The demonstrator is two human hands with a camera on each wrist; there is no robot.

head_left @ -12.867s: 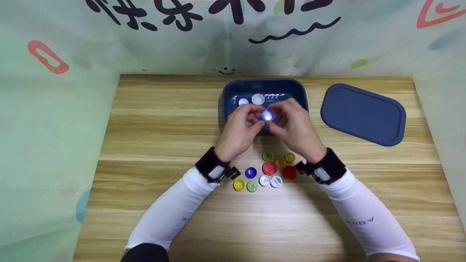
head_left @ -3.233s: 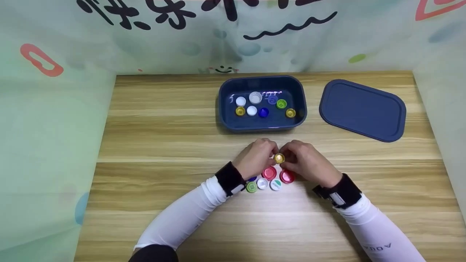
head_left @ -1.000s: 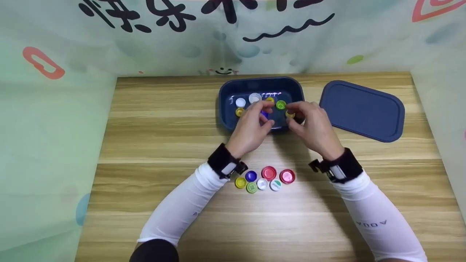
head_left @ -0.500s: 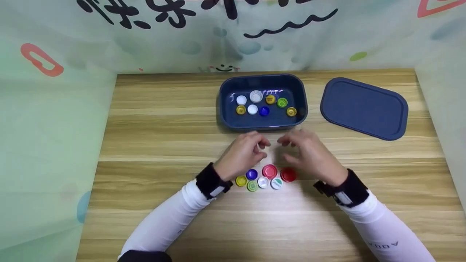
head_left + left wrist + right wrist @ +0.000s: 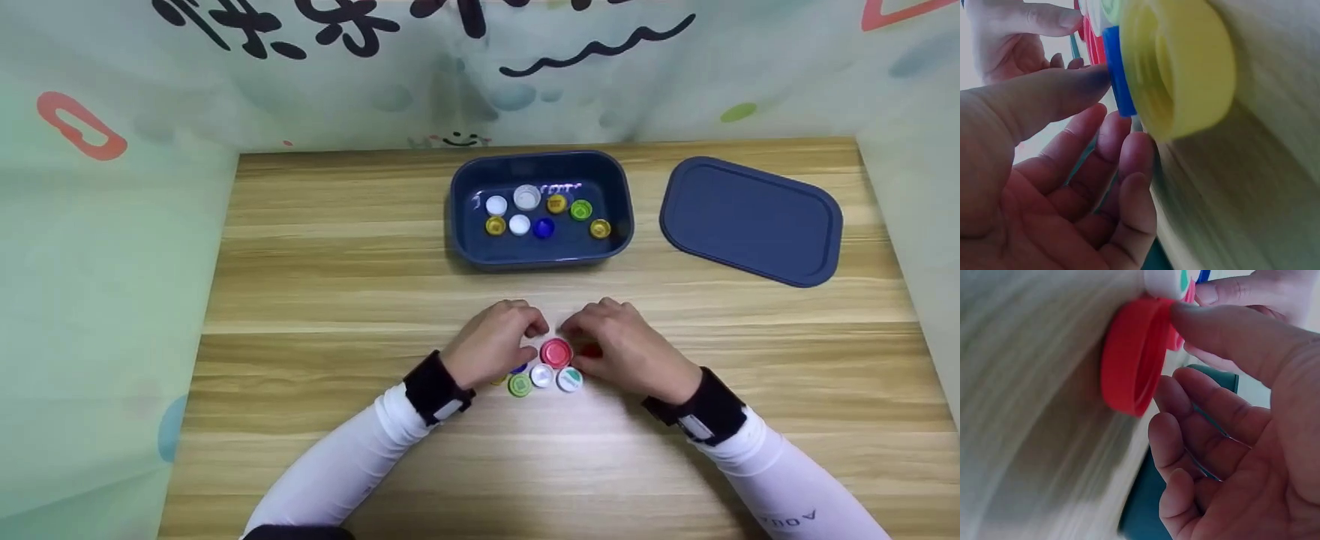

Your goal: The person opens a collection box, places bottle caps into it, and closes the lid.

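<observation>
Several bottle caps lie grouped on the wooden table. My left hand (image 5: 491,341) stands at the left of a red bottle cap (image 5: 556,353), fingers loosely bent and holding nothing. On its other side is my right hand (image 5: 630,349), also holding nothing, its thumb reaching toward that cap and partly hiding a second red cap (image 5: 1131,357). A yellow cap (image 5: 1202,73) and a blue cap (image 5: 1120,73) sit beside my left thumb, mostly covered in the head view. Nearer me are a light green cap (image 5: 520,385), a white cap (image 5: 541,376) and a white-and-green cap (image 5: 570,379).
Behind the hands stands a dark blue box (image 5: 540,261) with several white, yellow, blue and green caps spread on its floor. Its flat lid (image 5: 754,221) lies to the right. A printed cloth (image 5: 360,97) hangs along the back and sides of the table.
Over the last seconds a yellow cap moved from the table into the box, and a purple one there is gone from sight. Both hands then came back from the box to the red caps.
</observation>
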